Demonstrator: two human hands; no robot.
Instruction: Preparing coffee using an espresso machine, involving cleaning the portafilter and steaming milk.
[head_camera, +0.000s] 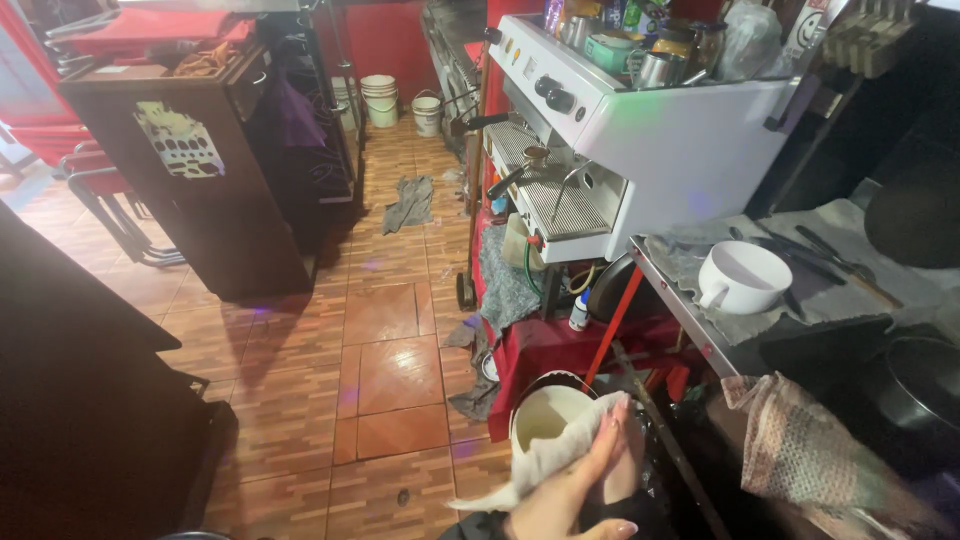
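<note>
Empty white bucket (545, 415) under cloth-holding hand (590, 480)

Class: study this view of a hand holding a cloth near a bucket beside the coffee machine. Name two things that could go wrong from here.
1. The white cloth in the hand hangs over the white bucket and could drop in.
2. The rags on the tiled floor could trip someone walking the aisle.

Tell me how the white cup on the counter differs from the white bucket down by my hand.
The white cup is small with a side handle; the white bucket is much larger and shows no such handle. The cup sits on a grey cloth on the counter; the bucket stands low by the floor. The cup is in full view; a pale rag under the hand partly covers the bucket. Both are white, round and open-topped.
</note>
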